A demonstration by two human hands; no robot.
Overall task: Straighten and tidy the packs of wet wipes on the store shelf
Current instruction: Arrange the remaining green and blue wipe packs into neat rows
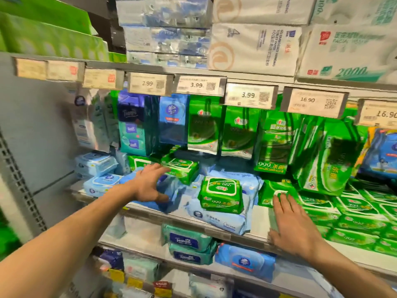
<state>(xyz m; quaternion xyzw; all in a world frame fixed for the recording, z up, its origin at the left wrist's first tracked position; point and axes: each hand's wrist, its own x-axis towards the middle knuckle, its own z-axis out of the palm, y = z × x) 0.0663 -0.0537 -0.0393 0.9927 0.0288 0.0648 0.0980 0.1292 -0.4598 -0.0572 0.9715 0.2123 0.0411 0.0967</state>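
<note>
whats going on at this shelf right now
A person is tidying wet wipe packs on a store shelf. The left hand reaches with spread fingers to a tilted green wipe pack lying crooked on blue packs. The right hand rests flat on a green pack with a white lid at the shelf front. Another green pack lies askew on a pale blue pack.
</note>
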